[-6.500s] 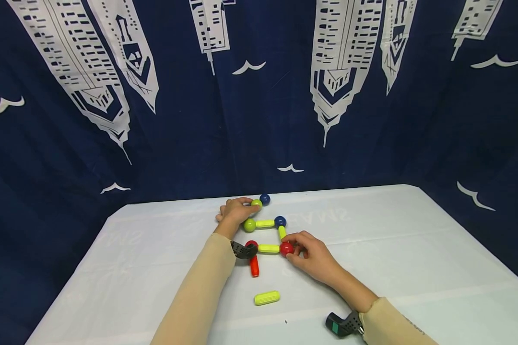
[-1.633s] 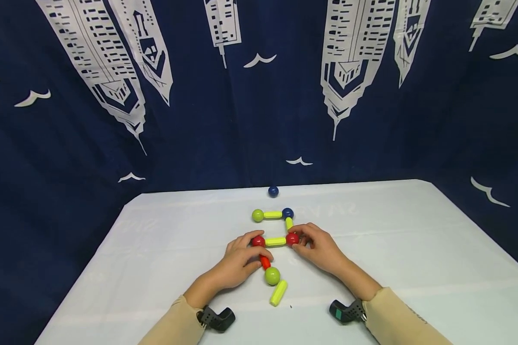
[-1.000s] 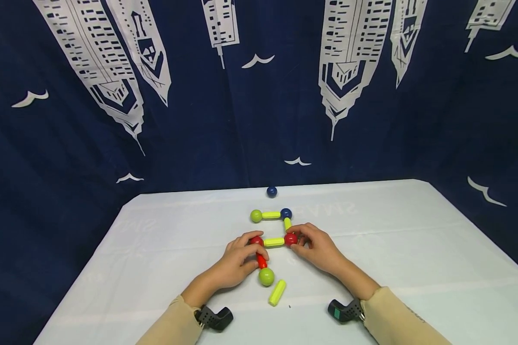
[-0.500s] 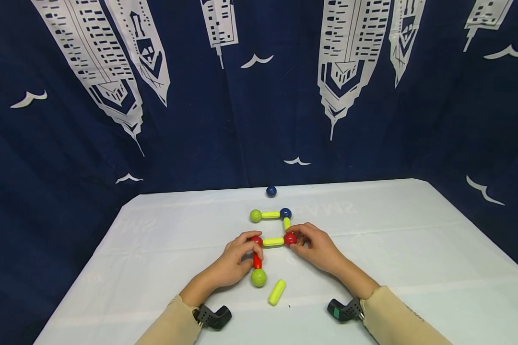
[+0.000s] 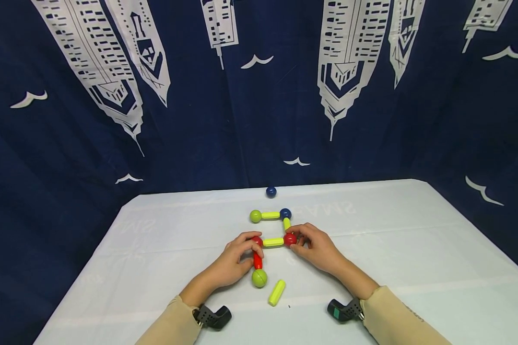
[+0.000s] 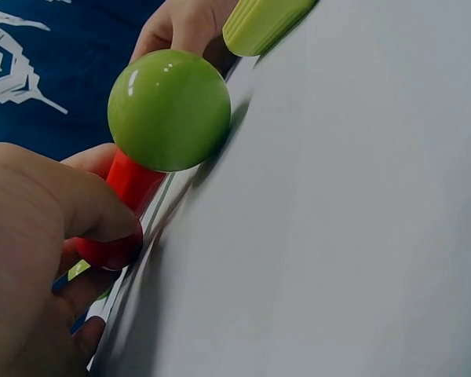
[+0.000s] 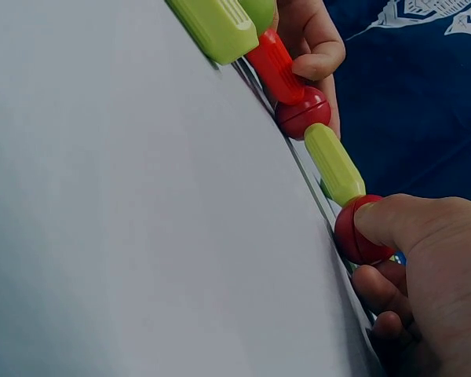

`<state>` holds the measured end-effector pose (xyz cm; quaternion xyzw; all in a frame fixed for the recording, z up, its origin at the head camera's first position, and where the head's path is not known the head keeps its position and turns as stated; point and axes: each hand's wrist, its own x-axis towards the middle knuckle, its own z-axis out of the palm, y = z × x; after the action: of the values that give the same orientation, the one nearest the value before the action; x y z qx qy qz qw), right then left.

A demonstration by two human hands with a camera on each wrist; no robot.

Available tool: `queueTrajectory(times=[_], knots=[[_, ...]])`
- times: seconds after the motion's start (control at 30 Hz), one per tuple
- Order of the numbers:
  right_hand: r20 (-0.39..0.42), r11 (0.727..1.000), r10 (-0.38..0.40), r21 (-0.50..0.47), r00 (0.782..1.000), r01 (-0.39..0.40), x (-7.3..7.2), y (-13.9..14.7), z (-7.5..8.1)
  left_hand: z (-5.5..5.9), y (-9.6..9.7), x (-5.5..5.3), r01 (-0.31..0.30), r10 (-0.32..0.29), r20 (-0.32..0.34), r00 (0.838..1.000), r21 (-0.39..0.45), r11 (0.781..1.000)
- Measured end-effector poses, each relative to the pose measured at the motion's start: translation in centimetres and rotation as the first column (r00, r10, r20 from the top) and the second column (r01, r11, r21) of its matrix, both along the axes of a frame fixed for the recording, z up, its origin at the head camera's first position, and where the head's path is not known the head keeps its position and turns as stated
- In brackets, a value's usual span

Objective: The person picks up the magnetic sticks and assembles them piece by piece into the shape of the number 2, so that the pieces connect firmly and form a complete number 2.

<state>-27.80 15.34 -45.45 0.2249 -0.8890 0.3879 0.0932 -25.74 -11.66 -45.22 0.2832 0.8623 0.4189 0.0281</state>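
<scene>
My left hand (image 5: 230, 262) grips the red rod (image 5: 257, 261) with thumb and fingers, one finger lying over the left red ball (image 7: 304, 115). A lime green ball (image 5: 259, 278) sits on the rod's near end. From that red ball a yellow-green rod (image 5: 273, 242) runs across to another red ball (image 5: 289, 239), which my right hand (image 5: 317, 248) pinches between thumb and fingertips. Beyond it, a second yellow-green rod (image 5: 287, 224) leads to a blue ball (image 5: 285, 213). A third rod (image 5: 270, 215) joins this to a far green ball (image 5: 255, 216).
A loose yellow-green rod (image 5: 277, 293) lies slanted on the white table (image 5: 393, 244), just right of the near green ball. One separate blue ball (image 5: 271, 192) rests by the far edge. A dark blue printed curtain (image 5: 241, 120) hangs behind.
My left hand has come from the far edge to the red rod; a green ball from there now sits on its near end. Rod and ball swung left; the loose rod turned. My right hand stays put.
</scene>
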Motion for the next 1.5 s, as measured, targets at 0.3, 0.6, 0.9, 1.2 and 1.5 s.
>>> queueTrajectory(times=[0.3, 0.6, 0.9, 1.2, 1.5], knots=[[0.002, 1.0, 0.003, -0.004, 1.0, -0.003, 0.0, -0.1, 0.1, -0.1, -0.1, -0.2, -0.119, 0.119, 0.011, 0.993, 0.104, 0.987], [-0.018, 1.0, 0.011, -0.011, 1.0, -0.011, 0.0, -0.1, 0.2, 0.1, -0.1, -0.2, -0.166, 0.165, 0.018, 0.986, 0.106, 0.98], [-0.06, 1.0, -0.004, 0.024, 0.998, 0.005, 0.4, 0.4, 1.2, -0.2, 0.1, -0.6, -0.15, 0.15, 0.011, 0.989, 0.091, 0.984], [0.054, 0.981, 0.195, -0.01, 0.979, -0.195, 3.2, 0.5, 2.8, -0.5, 0.2, -0.5, -0.151, 0.149, 0.029, 0.988, 0.085, 0.985], [0.186, 0.855, 0.518, -0.077, 0.835, -0.513, 4.3, -1.0, 1.7, -0.6, -0.1, -0.4, -0.153, 0.153, 0.003, 0.988, 0.083, 0.985]])
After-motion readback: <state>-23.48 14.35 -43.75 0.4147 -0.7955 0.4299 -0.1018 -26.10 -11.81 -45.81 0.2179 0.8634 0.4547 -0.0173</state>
